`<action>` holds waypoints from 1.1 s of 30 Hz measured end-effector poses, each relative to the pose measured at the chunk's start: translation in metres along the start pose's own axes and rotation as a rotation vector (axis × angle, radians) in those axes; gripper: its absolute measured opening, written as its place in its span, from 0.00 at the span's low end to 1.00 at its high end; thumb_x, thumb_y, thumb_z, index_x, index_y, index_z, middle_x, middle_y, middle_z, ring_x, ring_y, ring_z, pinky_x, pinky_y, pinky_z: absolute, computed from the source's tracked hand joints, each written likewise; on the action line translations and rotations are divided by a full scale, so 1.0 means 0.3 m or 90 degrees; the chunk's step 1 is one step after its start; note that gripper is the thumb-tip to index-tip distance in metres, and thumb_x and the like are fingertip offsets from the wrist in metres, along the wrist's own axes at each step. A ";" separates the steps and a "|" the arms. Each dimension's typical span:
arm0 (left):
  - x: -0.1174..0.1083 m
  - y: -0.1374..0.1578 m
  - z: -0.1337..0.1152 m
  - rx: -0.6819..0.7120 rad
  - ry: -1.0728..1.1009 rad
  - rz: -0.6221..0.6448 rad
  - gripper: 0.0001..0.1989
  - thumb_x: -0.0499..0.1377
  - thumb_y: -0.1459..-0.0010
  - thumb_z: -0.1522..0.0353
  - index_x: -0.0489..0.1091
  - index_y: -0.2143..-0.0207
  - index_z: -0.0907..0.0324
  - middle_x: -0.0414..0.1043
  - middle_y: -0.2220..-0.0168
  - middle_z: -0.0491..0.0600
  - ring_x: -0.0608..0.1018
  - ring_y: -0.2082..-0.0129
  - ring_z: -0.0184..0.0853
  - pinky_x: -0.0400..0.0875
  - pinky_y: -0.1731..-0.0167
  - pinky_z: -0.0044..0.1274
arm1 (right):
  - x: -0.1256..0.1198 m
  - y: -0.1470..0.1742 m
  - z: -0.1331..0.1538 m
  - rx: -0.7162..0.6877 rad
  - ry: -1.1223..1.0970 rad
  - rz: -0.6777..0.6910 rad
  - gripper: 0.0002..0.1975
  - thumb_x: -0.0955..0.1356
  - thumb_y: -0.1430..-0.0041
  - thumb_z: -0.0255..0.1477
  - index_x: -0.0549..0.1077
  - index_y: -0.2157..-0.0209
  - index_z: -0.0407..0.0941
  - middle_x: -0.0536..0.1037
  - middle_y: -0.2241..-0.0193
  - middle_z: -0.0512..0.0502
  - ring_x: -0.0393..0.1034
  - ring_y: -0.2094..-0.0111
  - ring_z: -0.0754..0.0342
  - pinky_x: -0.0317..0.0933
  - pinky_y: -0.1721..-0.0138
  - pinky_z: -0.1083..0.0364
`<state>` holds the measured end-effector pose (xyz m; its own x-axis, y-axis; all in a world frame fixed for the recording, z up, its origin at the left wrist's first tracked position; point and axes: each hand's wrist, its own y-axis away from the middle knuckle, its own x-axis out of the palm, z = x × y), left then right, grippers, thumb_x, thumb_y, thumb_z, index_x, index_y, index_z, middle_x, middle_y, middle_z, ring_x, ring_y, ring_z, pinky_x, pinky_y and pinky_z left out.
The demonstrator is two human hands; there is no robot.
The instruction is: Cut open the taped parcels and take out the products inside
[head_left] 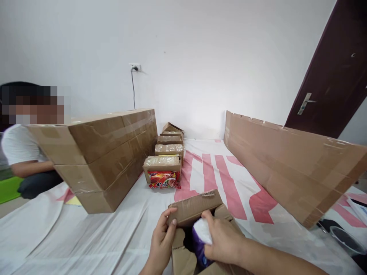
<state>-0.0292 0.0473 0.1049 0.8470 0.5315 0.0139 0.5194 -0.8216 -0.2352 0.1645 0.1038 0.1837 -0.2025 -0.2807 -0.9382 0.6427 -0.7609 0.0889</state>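
In front of me an open cardboard box rests on the white and red cloth, its flaps folded outward. My left hand is closed on the left end of its far flap, thumb inside. A purple and white plastic-wrapped package stands partly inside the box opening. Around its upper right side, the fingers of my right hand grip it. The package's lower part is hidden in the box, and its contents cannot be made out.
A red snack packet leans against the nearest of several small cardboard boxes in a row. A stacked-carton wall stands left, a long cardboard panel right. Behind the left wall a person in a white sleeve crouches.
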 end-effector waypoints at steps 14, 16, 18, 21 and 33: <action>-0.186 -0.330 -0.032 -0.105 0.113 0.043 0.34 0.68 0.59 0.53 0.64 0.51 0.55 0.74 0.67 0.45 0.75 0.75 0.34 0.68 0.75 0.22 | -0.043 0.125 -0.295 0.010 -0.953 -0.497 0.31 0.69 0.48 0.37 0.59 0.43 0.54 0.73 0.53 0.46 0.69 0.54 0.50 0.66 0.58 0.54; -0.213 -0.361 -0.016 -0.143 0.109 0.058 0.37 0.68 0.59 0.52 0.62 0.48 0.55 0.75 0.66 0.47 0.76 0.73 0.35 0.70 0.73 0.23 | 0.041 0.129 -0.331 0.067 -1.048 -0.478 0.28 0.69 0.48 0.40 0.63 0.45 0.53 0.74 0.53 0.46 0.69 0.53 0.49 0.67 0.57 0.52; -0.230 -0.377 -0.006 -0.165 0.102 0.065 0.39 0.66 0.56 0.51 0.60 0.44 0.54 0.76 0.59 0.50 0.78 0.66 0.38 0.72 0.67 0.26 | 0.134 0.132 -0.346 0.117 -1.109 -0.417 0.27 0.69 0.49 0.42 0.65 0.48 0.52 0.75 0.52 0.45 0.70 0.52 0.46 0.67 0.57 0.49; -0.242 -0.371 0.010 -0.151 0.085 0.050 0.40 0.59 0.50 0.47 0.52 0.38 0.49 0.66 0.42 0.53 0.75 0.51 0.42 0.69 0.55 0.30 | 0.277 0.123 -0.341 0.115 -1.069 -0.332 0.28 0.69 0.51 0.44 0.68 0.49 0.48 0.76 0.51 0.41 0.71 0.50 0.42 0.66 0.53 0.45; -0.310 -0.156 0.293 -0.134 -0.049 -0.217 0.48 0.54 0.64 0.38 0.57 0.42 0.50 0.68 0.44 0.57 0.72 0.46 0.54 0.72 0.54 0.39 | 0.606 0.024 -0.339 0.011 -0.591 -0.343 0.28 0.62 0.42 0.48 0.68 0.45 0.47 0.72 0.46 0.38 0.65 0.43 0.43 0.59 0.42 0.46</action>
<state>-0.1424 0.0544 0.0290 0.6153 0.7881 -0.0173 0.7877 -0.6156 -0.0259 0.2074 0.1067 -0.0203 -0.9435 -0.2346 -0.2342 0.2915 -0.9236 -0.2490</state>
